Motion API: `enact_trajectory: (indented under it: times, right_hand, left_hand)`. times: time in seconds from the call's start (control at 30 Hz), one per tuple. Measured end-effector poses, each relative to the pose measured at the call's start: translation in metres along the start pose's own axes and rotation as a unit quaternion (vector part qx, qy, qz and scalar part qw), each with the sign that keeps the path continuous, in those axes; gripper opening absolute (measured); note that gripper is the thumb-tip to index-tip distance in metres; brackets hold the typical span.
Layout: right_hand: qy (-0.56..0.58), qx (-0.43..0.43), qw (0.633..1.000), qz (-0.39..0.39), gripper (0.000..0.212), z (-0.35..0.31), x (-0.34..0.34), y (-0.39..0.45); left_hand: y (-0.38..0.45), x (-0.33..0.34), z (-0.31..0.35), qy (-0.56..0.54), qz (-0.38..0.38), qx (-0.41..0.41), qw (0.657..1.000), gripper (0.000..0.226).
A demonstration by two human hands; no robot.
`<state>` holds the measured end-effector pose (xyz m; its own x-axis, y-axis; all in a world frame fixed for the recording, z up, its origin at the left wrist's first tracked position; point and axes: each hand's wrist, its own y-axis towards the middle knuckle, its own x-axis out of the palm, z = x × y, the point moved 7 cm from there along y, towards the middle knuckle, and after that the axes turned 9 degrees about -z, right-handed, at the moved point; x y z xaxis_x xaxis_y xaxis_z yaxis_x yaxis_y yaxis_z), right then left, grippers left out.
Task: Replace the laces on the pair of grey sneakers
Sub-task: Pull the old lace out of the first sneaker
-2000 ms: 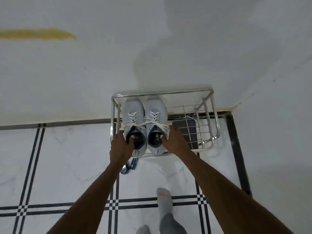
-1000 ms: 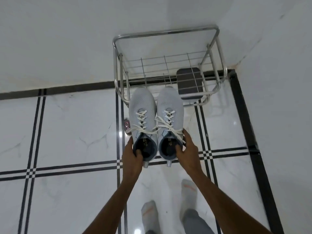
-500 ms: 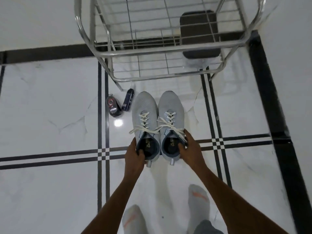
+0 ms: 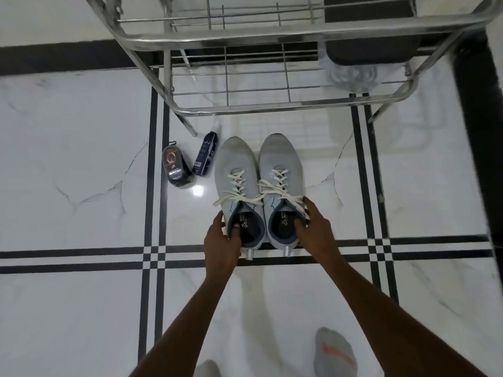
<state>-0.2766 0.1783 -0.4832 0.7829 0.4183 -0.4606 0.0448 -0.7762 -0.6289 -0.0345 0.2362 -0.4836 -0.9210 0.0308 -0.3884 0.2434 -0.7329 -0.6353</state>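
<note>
Two grey sneakers stand side by side on the white marble floor, toes pointing away from me, both threaded with white laces. My left hand (image 4: 221,240) grips the collar of the left sneaker (image 4: 236,172), fingers hooked inside its opening. My right hand (image 4: 315,229) grips the collar of the right sneaker (image 4: 280,159) the same way. Loose white lace ends (image 4: 236,198) cross between the shoes. Left of the shoes lie a clear pack of dark laces (image 4: 175,165) and a dark blue packet (image 4: 205,153).
A steel wire shoe rack (image 4: 272,107) stands just beyond the toes, with a dark item (image 4: 364,54) on its right side. Black tile lines cross the floor. My socked feet (image 4: 336,355) show at the bottom edge. A wall rises on the right.
Both hands lifted the sneakers off the rack, carried them toward me and lowered them to the floor. The view has dropped closer to the floor.
</note>
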Motion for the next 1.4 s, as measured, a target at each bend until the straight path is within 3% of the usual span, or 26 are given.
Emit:
enact_trajectory:
  times: [0.13,0.27,0.33,0.4,0.47,0.6,0.7,0.9,1.0,1.2,1.4]
  right_hand:
    - [-0.006,0.023,1.000,0.014,0.059,0.010,-0.005,-0.002]
    - [-0.026,0.033,0.998,0.039,0.063,0.000,-0.021,0.000]
    - [-0.128,-0.012,0.987,0.097,0.062,-0.030,-0.030,-0.005]
    - [-0.214,-0.123,0.957,0.151,0.052,-0.072,-0.028,-0.013]
    - [-0.182,-0.201,0.957,0.099,0.039,-0.097,-0.013,-0.006]
    - [-0.155,-0.211,0.960,-0.100,0.024,-0.105,0.019,0.029]
    - [-0.172,-0.235,0.946,-0.141,0.015,-0.111,0.026,0.047]
    - [-0.214,-0.226,0.926,-0.212,0.025,-0.119,0.035,0.058]
    - [-0.228,-0.248,0.921,-0.196,0.013,-0.126,0.039,0.053]
    - [-0.222,-0.226,0.936,-0.152,0.016,-0.127,0.033,0.040]
    - [-0.187,-0.213,0.936,-0.211,0.017,-0.115,0.036,0.054]
  left_hand:
    - [-0.006,-0.009,0.008,0.047,0.053,-0.018,0.997,0.063]
    - [-0.002,-0.022,0.032,0.098,0.099,0.039,0.989,0.065]
    - [0.000,-0.030,0.048,0.105,0.128,0.083,0.983,0.063]
    - [0.007,-0.034,0.057,0.102,0.142,0.127,0.976,0.053]
    - [0.020,-0.031,0.061,0.094,0.116,0.173,0.974,0.041]
    - [0.043,-0.029,0.061,0.095,0.052,0.267,0.958,0.016]
    - [0.053,-0.036,0.058,0.078,0.035,0.306,0.948,0.007]
    - [0.069,-0.038,0.044,0.046,0.010,0.267,0.962,0.006]
    - [0.074,-0.037,0.044,0.021,0.014,0.219,0.975,0.006]
    - [0.064,-0.043,0.045,-0.025,-0.018,0.127,0.991,0.015]
    - [0.085,-0.060,0.025,-0.059,-0.041,0.103,0.992,0.023]
